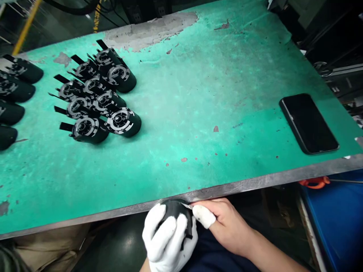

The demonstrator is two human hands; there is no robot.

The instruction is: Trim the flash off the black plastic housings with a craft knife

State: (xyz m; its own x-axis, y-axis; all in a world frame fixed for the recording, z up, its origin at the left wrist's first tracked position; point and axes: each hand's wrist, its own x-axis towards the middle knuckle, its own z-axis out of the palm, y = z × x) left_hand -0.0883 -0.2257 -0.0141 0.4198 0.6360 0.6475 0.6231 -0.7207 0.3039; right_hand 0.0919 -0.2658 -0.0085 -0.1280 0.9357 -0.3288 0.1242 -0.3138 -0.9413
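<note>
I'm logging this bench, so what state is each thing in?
Held black part: off the table, gripped in the left hand
Left hand: gloved, closed around the part
Right hand: bare, thumb covered in white; its grip is unclear
Clustered black parts: standing, pale-ringed ends up
Phone: lying flat, screen dark
Green tabletop: worn, coating missing in patches

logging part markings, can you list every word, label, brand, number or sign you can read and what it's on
None can be read.
Green tabletop: faint dark marks, too blurred to tell if they are writing.
Phone: dark screen, no legible text.
Standing black parts: no legible marking.
Held black part: no legible marking.
</note>
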